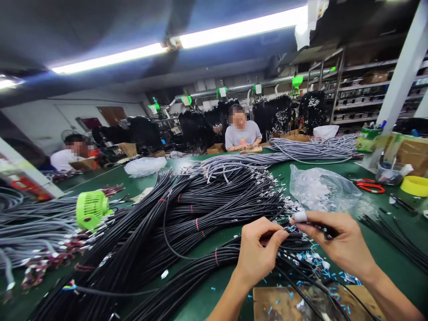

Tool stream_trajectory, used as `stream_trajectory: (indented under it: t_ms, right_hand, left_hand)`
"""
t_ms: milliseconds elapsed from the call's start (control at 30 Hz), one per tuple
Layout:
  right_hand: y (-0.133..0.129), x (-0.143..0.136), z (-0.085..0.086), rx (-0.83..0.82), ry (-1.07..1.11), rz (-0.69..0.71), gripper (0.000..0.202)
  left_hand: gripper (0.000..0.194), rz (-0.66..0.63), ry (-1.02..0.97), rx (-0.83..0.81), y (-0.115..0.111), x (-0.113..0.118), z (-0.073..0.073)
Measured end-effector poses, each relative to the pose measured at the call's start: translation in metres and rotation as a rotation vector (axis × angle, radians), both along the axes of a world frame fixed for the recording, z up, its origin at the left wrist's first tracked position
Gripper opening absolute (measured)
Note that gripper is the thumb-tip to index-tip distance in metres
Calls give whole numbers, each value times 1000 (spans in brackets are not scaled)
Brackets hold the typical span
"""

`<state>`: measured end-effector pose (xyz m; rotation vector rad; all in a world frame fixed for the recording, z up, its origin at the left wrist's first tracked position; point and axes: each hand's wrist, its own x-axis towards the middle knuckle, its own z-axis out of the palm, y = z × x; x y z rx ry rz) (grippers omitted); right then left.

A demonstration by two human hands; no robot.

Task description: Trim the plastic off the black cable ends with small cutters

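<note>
My left hand (262, 247) is closed, thumb and forefinger pinched on what looks like the end of a black cable. Close beside it, my right hand (339, 236) pinches the thin wires at that end; white tape wraps its index fingertip. Something dark shows in the right palm, too hidden to name. Loose black cables (296, 287) run below the hands over a worn wooden board (267, 303). Blue and white scraps (314, 258) are strewn around. To the left lies a large pile of black cables (133, 240), bundled with red ties.
A clear plastic bag (323, 189), red-handled scissors (369, 186) and yellow tape (414, 186) lie on the green table. Grey cables (314, 148) stretch across the back. A green fan (92, 209) stands left. Two people sit beyond the table.
</note>
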<state>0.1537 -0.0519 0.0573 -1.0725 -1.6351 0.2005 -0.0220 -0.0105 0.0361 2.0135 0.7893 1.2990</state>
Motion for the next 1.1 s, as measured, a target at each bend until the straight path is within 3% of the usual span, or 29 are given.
stream_trajectory:
  t_ms: [267,400,533,767,867,967,1100]
  right_hand:
    - [-5,-5,-30,73,-10,-116,29]
    - [-4,-5,-35,44,19,-127,25]
    - [-4,-3,-36,50,73,-131,27]
    - [-10,-5,-32,212,-48,-159,28]
    - [-10,-6,-33,151,47,-189,30]
    - [-6,-6,-40,79,73,-132,41]
    - [-2,-5,-49,153,59,-128,40]
  left_hand:
    - [16,94,82,156,-8,12,-6]
    - [17,160,85,224,-11,18,-11]
    - [20,151,60,146,-10,19,-15]
    - [32,118,45,-29,-8,19,-20]
    - [34,112,25,-64,-8,19,-19]
    - [34,102,16,-75,-8,18,-19]
    - [33,97,12,-90,-8,18,-19]
